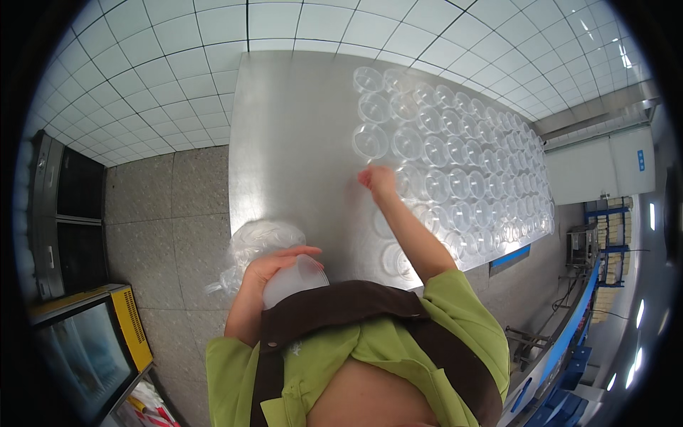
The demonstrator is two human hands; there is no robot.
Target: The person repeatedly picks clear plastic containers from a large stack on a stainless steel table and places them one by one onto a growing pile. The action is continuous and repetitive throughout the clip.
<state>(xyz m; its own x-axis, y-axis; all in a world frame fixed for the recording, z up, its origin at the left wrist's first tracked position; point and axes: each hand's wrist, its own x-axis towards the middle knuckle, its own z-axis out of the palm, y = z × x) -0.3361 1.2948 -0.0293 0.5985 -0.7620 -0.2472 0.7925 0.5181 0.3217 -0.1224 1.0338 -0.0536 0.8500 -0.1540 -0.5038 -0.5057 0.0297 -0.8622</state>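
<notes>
My left hand [262, 269] curves around a stack of clear plastic cups [295, 281], held low against my apron, its fingers stretched over the side. My right hand [378, 182] reaches out over the steel table, fingers curled together and a little blurred. Whether anything is pinched in it cannot be made out. It is at the left end of the rows of clear round plastic cups [408, 144], beside a cup [408, 179] partly behind the wrist. Another cup [370, 141] stands just beyond the hand. My right forearm crosses in front of some nearer cups.
A steel table [299, 121] runs along a white tiled wall [320, 25]. A clear plastic bag [260, 240] lies at its near left corner, behind my left hand. On the floor at left stand a glass-fronted cabinet [82, 359] and dark appliances [75, 188].
</notes>
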